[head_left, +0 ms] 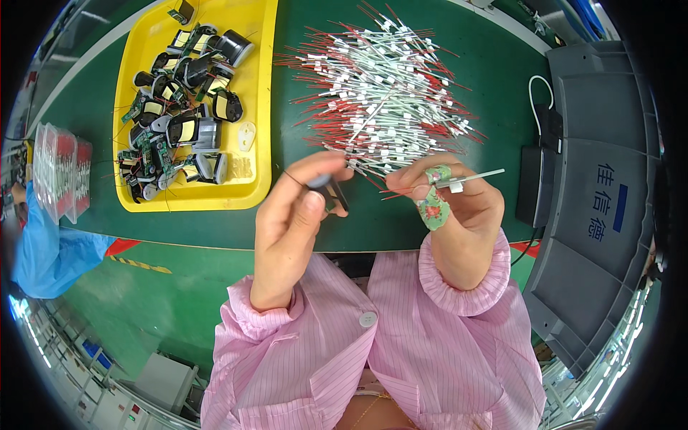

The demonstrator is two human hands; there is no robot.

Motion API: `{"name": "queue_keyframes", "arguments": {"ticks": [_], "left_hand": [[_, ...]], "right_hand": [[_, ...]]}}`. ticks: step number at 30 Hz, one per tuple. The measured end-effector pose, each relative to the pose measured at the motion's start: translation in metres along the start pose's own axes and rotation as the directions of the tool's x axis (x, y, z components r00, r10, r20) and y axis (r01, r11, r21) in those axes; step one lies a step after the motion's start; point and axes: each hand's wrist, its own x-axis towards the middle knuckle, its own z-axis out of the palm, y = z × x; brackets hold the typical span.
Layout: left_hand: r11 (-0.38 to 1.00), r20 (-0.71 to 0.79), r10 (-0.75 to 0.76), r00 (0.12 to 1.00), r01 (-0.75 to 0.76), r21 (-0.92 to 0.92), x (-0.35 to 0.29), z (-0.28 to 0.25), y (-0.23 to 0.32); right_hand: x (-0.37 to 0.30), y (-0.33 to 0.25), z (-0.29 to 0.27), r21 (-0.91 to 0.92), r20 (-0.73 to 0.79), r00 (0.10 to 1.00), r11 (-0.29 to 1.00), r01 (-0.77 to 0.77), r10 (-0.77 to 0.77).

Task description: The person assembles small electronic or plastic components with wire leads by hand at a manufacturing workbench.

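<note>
In front of my body, my left hand [290,218] pinches a small black part [330,192] with a rounded end between thumb and fingers; the hand hides some of it. To its right, my right hand [459,211] is closed on a thin pale tube with red wire leads [481,175] and a small white tag. Its red ends point toward the black part, a short gap apart. Green flowered wrap [433,209] covers a digit of my right hand. Just beyond both hands lies a big pile of similar tagged tubes with red leads [387,93] on the green table [301,236].
At the left stands a yellow tray [265,100] with several black cylindrical parts [193,132] and green circuit boards. Clear plastic boxes [54,168] of red leads stand at the far left. A grey bin [602,129] and a black box with a white cable [534,179] bound the right side.
</note>
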Motion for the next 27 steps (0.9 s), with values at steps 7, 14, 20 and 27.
{"name": "queue_keyframes", "arguments": {"ticks": [7,14,20,27], "left_hand": [[0.848,0.094,0.389,0.916,-0.396,0.351,-0.013,0.019,0.010],[0.598,0.228,0.617,0.753,-0.637,0.487,-0.015,0.013,0.004],[0.498,0.243,0.701,0.670,-0.704,0.507,-0.016,0.016,0.000],[0.481,0.217,0.724,0.655,-0.705,0.521,-0.016,0.017,0.001]], "right_hand": [[-0.001,-0.019,0.010,0.109,0.006,0.999,0.993,-0.049,0.048],[-0.011,-0.037,0.013,-0.230,0.111,0.982,0.957,0.176,-0.153],[-0.013,-0.038,0.016,-0.267,0.074,0.970,0.932,0.245,-0.234],[-0.009,-0.044,0.017,-0.407,0.161,0.956,0.867,0.289,-0.243]]}}
